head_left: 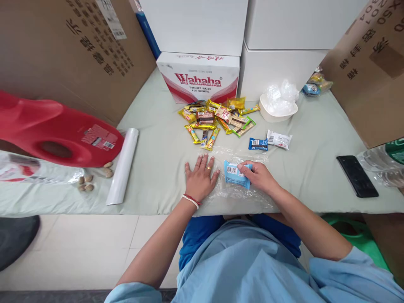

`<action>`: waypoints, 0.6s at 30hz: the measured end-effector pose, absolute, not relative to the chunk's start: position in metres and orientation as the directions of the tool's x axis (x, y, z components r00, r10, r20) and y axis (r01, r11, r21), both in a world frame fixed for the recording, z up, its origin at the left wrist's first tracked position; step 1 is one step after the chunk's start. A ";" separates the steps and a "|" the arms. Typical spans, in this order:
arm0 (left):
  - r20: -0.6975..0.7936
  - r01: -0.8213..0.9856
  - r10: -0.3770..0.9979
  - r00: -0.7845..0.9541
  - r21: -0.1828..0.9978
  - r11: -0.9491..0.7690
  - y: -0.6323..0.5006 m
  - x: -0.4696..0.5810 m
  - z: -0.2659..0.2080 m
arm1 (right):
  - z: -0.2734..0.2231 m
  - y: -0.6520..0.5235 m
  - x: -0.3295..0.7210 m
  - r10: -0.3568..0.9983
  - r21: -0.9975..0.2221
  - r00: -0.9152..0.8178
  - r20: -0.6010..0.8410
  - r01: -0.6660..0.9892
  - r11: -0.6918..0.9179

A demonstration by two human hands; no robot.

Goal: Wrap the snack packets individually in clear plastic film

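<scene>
My right hand (259,176) grips a light-blue snack packet (235,176) by its right side, thumb on top, over a sheet of clear plastic film (232,201). Flat on the film's left edge lies my left hand (201,177), fingers spread, holding nothing. Just beyond the hands sit a dark-blue wrapped snack (258,144) and a white snack packet (279,139), touching side by side. Farther back is a loose pile of wrapped snacks (205,118), mostly yellow, with some red, brown and green ones.
A white bowl (277,115) holds crumpled clear plastic. Left stand a white roll (123,168), a red jug (57,130) and several walnuts (85,183). A Wahaha box (202,80) borders the back. Rightward lie a phone (357,176) and plastic bottles (383,162).
</scene>
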State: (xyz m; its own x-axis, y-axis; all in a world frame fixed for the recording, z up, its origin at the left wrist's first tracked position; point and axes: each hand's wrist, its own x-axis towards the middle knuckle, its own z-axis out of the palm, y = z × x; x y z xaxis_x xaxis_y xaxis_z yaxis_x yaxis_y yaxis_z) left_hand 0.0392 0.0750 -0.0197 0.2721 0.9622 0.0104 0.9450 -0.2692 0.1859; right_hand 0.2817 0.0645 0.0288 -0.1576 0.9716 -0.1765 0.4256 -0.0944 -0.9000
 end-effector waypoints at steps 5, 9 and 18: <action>0.025 0.939 0.960 0.281 0.199 -0.280 0.075 0.038 -0.021 | 0.032 0.099 0.296 0.977 -0.921 -0.029 -0.210 0.341 -0.188; 0.029 0.938 0.959 0.283 0.198 -0.283 0.076 0.038 -0.023 | 0.046 0.151 0.342 0.971 -0.777 0.131 -0.202 0.582 -0.240; 0.055 0.938 0.957 0.284 0.193 -0.289 0.076 0.037 -0.022 | 0.071 0.265 0.326 0.999 -0.074 0.014 -0.031 0.997 -0.016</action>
